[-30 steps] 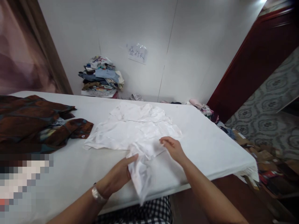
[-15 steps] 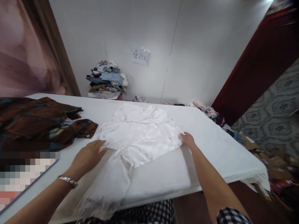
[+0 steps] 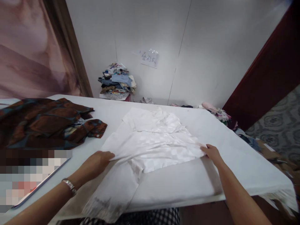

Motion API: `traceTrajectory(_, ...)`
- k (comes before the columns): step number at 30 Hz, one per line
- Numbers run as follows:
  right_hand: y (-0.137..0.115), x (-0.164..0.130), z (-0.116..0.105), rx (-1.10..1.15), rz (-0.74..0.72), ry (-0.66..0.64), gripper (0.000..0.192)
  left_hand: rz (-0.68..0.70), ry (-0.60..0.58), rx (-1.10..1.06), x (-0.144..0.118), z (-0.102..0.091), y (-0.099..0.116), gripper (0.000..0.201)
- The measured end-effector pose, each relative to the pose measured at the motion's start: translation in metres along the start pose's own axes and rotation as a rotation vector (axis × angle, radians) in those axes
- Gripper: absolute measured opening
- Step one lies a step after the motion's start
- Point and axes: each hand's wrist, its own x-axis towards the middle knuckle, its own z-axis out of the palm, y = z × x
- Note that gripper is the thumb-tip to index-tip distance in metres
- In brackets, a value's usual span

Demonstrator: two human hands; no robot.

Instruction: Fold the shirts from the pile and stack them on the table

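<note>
Stretching a crumpled white fabric shirt (image 3: 152, 140) between us, we have our left hand (image 3: 95, 164) closed on its near left edge and our right hand (image 3: 212, 153) pinching its near right corner, both lifting the cloth slightly. It lies spread across the middle of the white rectangular table (image 3: 234, 156), one sleeve hanging over the near edge. A brown patterned garment (image 3: 47, 123) sits to the left, well apart. A stack of folded clothes (image 3: 117, 81) rests by the wall.

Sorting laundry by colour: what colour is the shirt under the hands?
White shirt, seen in the head view.
</note>
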Motion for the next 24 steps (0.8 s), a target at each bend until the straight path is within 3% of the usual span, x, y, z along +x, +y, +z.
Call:
traceTrajectory(3, 0.011, -0.005, -0.004, 0.050, 0.028, -0.027, 0.040, -0.106, -0.091, -0.148, -0.006, -0.008, 0.002, 0.037)
traceTrajectory(7, 0.009, -0.002, -0.005, 0.084, 0.032, 0.063, 0.053, -0.220, -0.004, -0.228, 0.019, -0.027, 0.000, 0.054)
traceTrajectory(11, 0.003, 0.006, 0.000, -0.052, 0.025, 0.152, 0.056, -0.160, 0.095, -0.046, 0.068, -0.029, -0.002, 0.048)
traceTrajectory(14, 0.007, 0.010, 0.009, -0.143, -0.001, 0.159, 0.059, -0.081, 0.101, 0.048, 0.109, -0.017, 0.001, 0.044)
traceTrajectory(18, 0.018, 0.015, 0.019, -0.224, 0.046, 0.166, 0.072, 0.012, 0.066, 0.124, 0.159, -0.002, 0.008, 0.052)
traceTrajectory(21, 0.023, 0.017, 0.019, -0.215, 0.059, 0.171, 0.072, 0.067, 0.023, 0.186, 0.185, 0.000, 0.010, 0.054)
traceTrajectory(24, 0.024, 0.016, 0.016, -0.149, 0.047, 0.178, 0.060, 0.081, -0.007, 0.253, 0.192, -0.004, 0.005, 0.039)
